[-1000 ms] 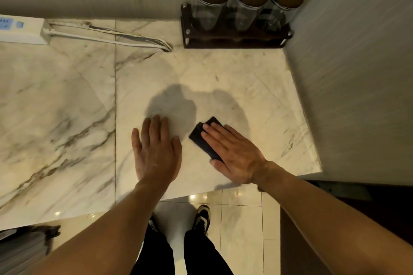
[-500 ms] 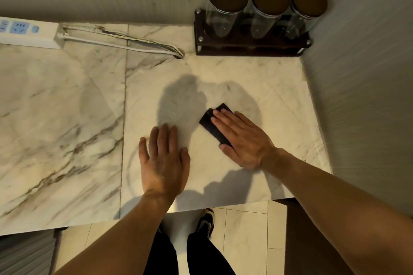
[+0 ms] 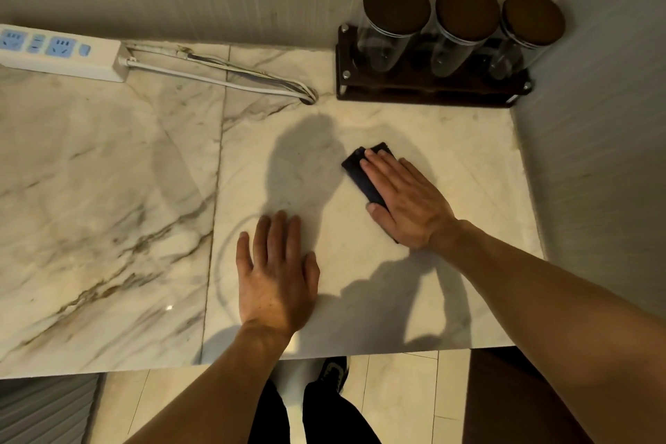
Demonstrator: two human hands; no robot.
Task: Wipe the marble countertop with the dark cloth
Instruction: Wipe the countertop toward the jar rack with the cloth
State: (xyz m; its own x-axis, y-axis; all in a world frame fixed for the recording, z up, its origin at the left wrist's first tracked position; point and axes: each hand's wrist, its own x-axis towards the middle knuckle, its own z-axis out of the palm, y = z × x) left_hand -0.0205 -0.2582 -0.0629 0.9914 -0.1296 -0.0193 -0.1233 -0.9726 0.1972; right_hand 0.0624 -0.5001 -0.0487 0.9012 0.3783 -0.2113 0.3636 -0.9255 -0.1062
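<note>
The marble countertop (image 3: pixel 108 191) is white with brown veins and fills most of the view. A small folded dark cloth (image 3: pixel 355 169) lies flat on its right half. My right hand (image 3: pixel 405 198) presses palm-down on the cloth, fingers straight and covering most of it; only the cloth's far and left edges show. My left hand (image 3: pixel 275 274) rests flat on the bare marble, nearer the front edge and to the left of the cloth, holding nothing.
A dark rack (image 3: pixel 432 90) with three lidded glass jars (image 3: pixel 391 25) stands in the back right corner. A white power strip (image 3: pixel 59 52) and its cable (image 3: pixel 230 79) lie along the back wall. A wall (image 3: pixel 594 155) bounds the counter's right side.
My right hand has slid the cloth away from the front edge toward the back wall. My left hand has stayed flat on the marble. The camera view has shifted.
</note>
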